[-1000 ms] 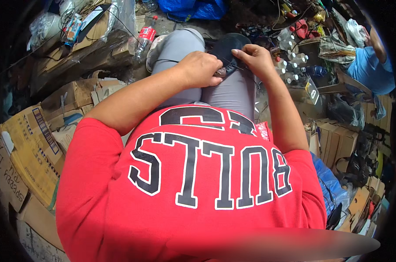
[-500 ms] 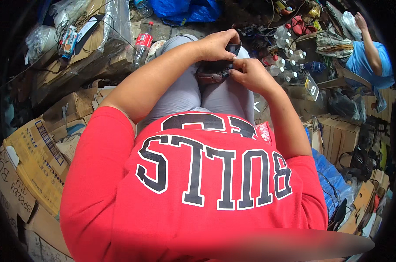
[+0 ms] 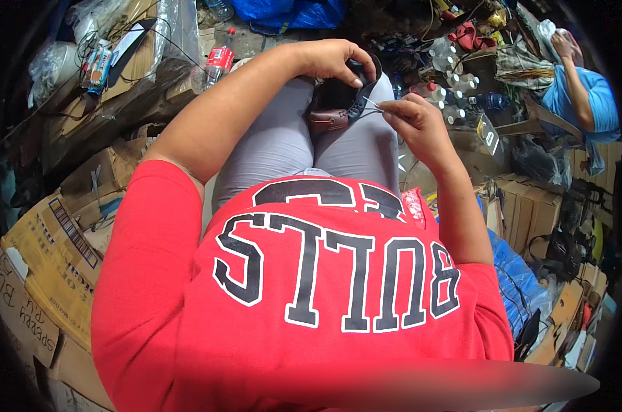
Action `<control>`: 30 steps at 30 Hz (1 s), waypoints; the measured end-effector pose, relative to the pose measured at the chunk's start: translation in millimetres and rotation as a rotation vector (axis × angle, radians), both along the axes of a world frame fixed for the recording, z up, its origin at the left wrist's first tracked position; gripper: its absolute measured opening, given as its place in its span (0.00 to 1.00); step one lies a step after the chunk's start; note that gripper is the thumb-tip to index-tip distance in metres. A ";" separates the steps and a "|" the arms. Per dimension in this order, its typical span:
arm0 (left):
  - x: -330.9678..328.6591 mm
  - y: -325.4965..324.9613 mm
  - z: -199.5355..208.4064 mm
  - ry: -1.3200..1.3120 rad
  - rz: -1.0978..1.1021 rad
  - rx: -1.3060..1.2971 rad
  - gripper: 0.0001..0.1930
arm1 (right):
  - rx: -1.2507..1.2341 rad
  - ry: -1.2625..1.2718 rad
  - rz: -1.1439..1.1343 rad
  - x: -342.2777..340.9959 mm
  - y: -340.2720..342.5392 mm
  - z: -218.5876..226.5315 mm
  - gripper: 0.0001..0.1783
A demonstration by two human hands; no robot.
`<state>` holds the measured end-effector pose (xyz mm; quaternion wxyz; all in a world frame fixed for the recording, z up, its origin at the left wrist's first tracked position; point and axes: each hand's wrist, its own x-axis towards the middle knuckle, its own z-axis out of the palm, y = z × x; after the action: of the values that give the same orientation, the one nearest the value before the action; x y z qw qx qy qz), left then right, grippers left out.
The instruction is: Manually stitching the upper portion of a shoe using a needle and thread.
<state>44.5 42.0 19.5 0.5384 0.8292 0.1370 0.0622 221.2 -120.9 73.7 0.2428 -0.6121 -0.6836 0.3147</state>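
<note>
A dark shoe [image 3: 330, 121] with a brown leather part and a black inside lies between my thighs. My left hand [image 3: 335, 60] is closed on its far edge, with the thumb toward the opening and the fingers curled round the side. Just right of the shoe, my right hand [image 3: 418, 122] pinches a thin strand [image 3: 371, 105] that runs to the shoe's black edge. Part of the strand looks white and part dark; whether it is a lace, thread or needle I cannot tell. My left fingers hide some of the shoe's far end.
Several plastic bottles [image 3: 455, 96] stand beyond my right knee, and a red-labelled bottle [image 3: 220, 60] stands at the left. Cardboard boxes [image 3: 50, 254] lie to my left. A person in a blue shirt [image 3: 577, 99] is at the far right. A blue tarp [image 3: 290, 15] lies ahead.
My right hand has drawn away from the shoe to the right, and the strand now shows stretched between them. My left hand has shifted slightly, and more of the shoe's opening shows.
</note>
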 end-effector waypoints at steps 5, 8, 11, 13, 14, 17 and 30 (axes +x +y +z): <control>-2.5 -0.9 5.8 0.076 -0.003 -0.007 0.15 | -0.057 -0.154 -0.014 -2.9 7.1 -9.3 0.10; -5.0 -0.8 4.3 0.096 0.007 -0.014 0.16 | -0.108 -0.185 -0.005 -6.6 11.6 -0.4 0.11; -5.1 -0.4 2.2 0.084 0.000 -0.012 0.16 | -0.116 -0.223 0.019 -9.3 15.2 3.7 0.11; -3.0 -0.2 2.7 0.061 -0.013 -0.009 0.16 | -0.080 -0.232 0.034 -9.7 17.6 -2.2 0.11; -0.7 -0.2 3.6 0.077 -0.011 0.022 0.16 | -0.044 -0.240 0.049 -9.3 18.6 -3.8 0.12; -0.5 0.8 2.7 0.084 -0.009 0.084 0.17 | -0.086 -0.153 0.033 -7.9 21.6 -3.4 0.12; -1.3 0.1 -0.8 0.060 -0.054 0.036 0.21 | -0.027 -0.416 0.189 -9.9 31.8 11.9 0.12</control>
<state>43.2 42.1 18.7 0.5204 0.8437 0.1293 0.0252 211.3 -89.1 85.6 0.0579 -0.6003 -0.7690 0.2122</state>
